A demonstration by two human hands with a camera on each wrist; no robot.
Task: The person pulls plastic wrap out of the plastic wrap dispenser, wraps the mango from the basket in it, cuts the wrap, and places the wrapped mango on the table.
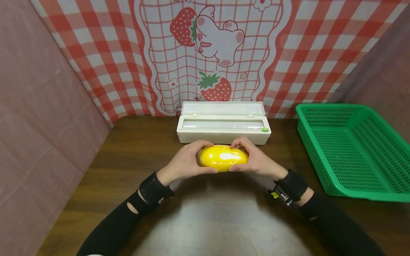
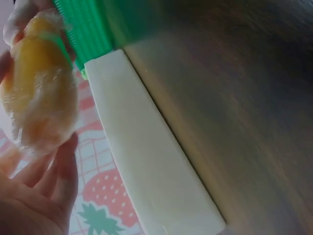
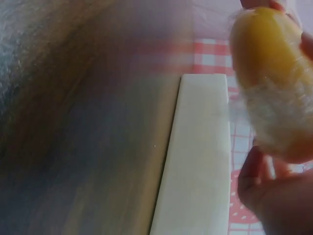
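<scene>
A yellow mango (image 1: pixel 223 158), wrapped in shiny cling film, is held up between both hands in front of the film box. My left hand (image 1: pixel 185 160) grips its left end, thumb at the near side and fingers at the far side. On the other end, my right hand (image 1: pixel 256 160) holds it the same way, with the fingers bent over the top. Wrinkled film gathers along the underside of the mango (image 2: pixel 46 93) in the left wrist view. Just behind the hands stands a white cling film dispenser box (image 1: pixel 224 138), its lid raised and a roll showing inside.
A green plastic basket (image 1: pixel 320 160) stands on the right of the brown wooden table (image 1: pixel 128 142). A red checked cloth with strawberries (image 1: pixel 112 53) hangs at the back. Pink cloth (image 1: pixel 41 106) borders the left side. A small green slider (image 1: pixel 264 129) sits on the box.
</scene>
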